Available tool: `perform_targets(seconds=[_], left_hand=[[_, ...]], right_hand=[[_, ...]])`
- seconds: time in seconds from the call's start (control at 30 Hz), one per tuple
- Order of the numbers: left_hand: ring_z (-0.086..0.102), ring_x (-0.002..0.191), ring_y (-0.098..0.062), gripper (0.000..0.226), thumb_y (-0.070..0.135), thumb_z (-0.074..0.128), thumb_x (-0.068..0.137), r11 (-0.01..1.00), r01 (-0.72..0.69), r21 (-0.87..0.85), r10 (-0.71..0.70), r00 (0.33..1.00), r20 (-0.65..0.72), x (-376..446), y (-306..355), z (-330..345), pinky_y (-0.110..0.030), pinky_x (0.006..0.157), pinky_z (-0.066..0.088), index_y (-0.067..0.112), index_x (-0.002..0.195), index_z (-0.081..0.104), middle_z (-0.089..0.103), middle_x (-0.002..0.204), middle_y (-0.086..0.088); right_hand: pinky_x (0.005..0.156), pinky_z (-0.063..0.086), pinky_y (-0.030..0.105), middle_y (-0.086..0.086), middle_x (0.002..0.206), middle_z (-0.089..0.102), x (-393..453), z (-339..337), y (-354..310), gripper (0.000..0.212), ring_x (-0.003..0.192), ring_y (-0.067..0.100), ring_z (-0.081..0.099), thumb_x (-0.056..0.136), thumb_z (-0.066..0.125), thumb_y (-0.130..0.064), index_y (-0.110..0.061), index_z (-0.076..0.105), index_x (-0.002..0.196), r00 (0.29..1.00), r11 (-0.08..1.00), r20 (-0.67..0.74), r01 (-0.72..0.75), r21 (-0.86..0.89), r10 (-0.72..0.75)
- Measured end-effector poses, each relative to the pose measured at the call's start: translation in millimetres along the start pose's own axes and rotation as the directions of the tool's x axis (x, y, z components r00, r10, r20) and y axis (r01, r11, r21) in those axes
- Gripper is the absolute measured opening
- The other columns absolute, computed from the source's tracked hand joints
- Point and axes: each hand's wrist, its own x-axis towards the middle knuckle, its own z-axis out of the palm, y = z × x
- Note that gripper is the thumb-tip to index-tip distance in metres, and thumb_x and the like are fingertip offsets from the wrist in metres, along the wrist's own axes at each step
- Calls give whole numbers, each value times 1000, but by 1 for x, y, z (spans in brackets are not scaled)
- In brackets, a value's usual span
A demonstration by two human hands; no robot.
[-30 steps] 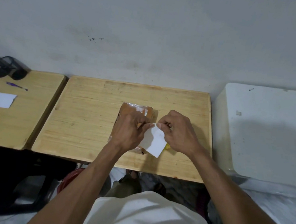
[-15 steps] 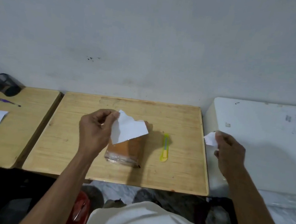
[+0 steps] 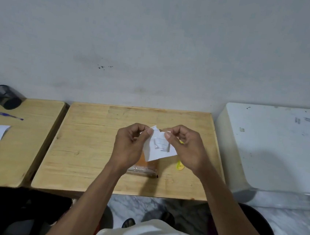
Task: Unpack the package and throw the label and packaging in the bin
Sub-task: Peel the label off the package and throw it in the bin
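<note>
Basically both hands, left hand and right hand, pinched the torn label by its top edge, held above the package on the bench. No bin in view, so I couldn't tell which hand was nearer it.

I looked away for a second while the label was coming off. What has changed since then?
The label is off the package and torn. Half a second ago the hands were apart, each with a piece; now the left hand and right hand have come back together above the package, both pinching the paper. The package, yellow cutter and table stayed put.
</note>
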Motion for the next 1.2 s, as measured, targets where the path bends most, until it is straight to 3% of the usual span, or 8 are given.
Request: perform_targets(seconds=[0.1, 0.3, 0.47, 0.63, 0.73, 0.93, 1.03, 1.2], left_hand=[[66, 78, -17, 12, 14, 68, 95, 999, 26, -45, -24, 999, 44, -4, -6, -5, -34, 70, 52, 8, 87, 73, 75, 85, -2], [66, 77, -11, 10, 13, 67, 96, 998, 59, 6, -60, 983, 176, -7, -10, -15, -30, 70, 49, 9, 92, 75, 75, 85, -2], [52, 62, -8, 25, 18, 71, 93, 965, -131, 229, 57, 951, 305, -6, -12, -18, -38, 62, 45, 11, 69, 67, 61, 64, 0], [65, 78, -21, 18, 25, 73, 89, 956, -123, 267, 62, 972, 226, -10, -21, -16, -40, 69, 52, 19, 73, 77, 71, 69, 2], [67, 68, -9, 6, 17, 76, 88, 994, -1, 105, -16, 988, 154, -24, -18, -5, -30, 64, 53, 16, 86, 81, 76, 74, 7], [69, 83, -9, 6, 18, 77, 88, 996, 41, -85, -50, 993, -107, 8, -29, -40, -26, 77, 53, 16, 83, 78, 76, 86, 0], [70, 84, -7, 6, 19, 77, 88, 1000, -2, -3, 2, 1000, 11, 14, -30, -34, -27, 77, 53, 14, 86, 79, 77, 86, 2], [66, 77, -9, 17, 30, 76, 88, 996, -52, 72, 38, 981, 188, 13, -39, 0, -37, 74, 55, 16, 78, 76, 72, 78, 2]], right_hand=[[60, 49, 20, -10, 76, 72, -6, 12, 1, 10, 70, 6, 64, 91, 68, -18, -9, 66, 88, 999, 1000, -45, 1, 18, 0], [64, 54, 22, -4, 87, 73, -19, 18, 2, 8, 79, 9, 69, 90, 69, -16, -14, 72, 97, 994, 992, -73, 75, -98, -82], [68, 51, 22, -6, 85, 74, -27, 20, 2, 12, 80, 7, 67, 92, 65, -17, -12, 75, 94, 992, 934, -21, 110, -339, -124], [68, 46, 20, -2, 84, 71, -38, 25, 3, 9, 78, 8, 62, 90, 64, -16, -11, 70, 86, 985, 922, -120, 70, -380, -124], [66, 46, 19, -8, 79, 69, -46, 36, 5, 11, 74, 5, 62, 89, 65, -18, -17, 69, 79, 966, 945, -253, -33, -326, -54], [61, 48, 20, 3, 78, 66, -93, -37, 37, 10, 69, 13, 57, 93, 64, -22, -16, 71, 87, 601, 967, -768, -234, 97, 222], [71, 50, 28, 2, 82, 68, -112, -56, 39, 14, 77, 13, 60, 91, 67, -24, -13, 74, 95, 570, 965, -802, -261, 31, 180], [66, 48, 16, -4, 83, 72, -135, -48, 41, 5, 78, 7, 64, 89, 70, -25, -23, 74, 90, 518, 960, -845, -278, -20, 133]])
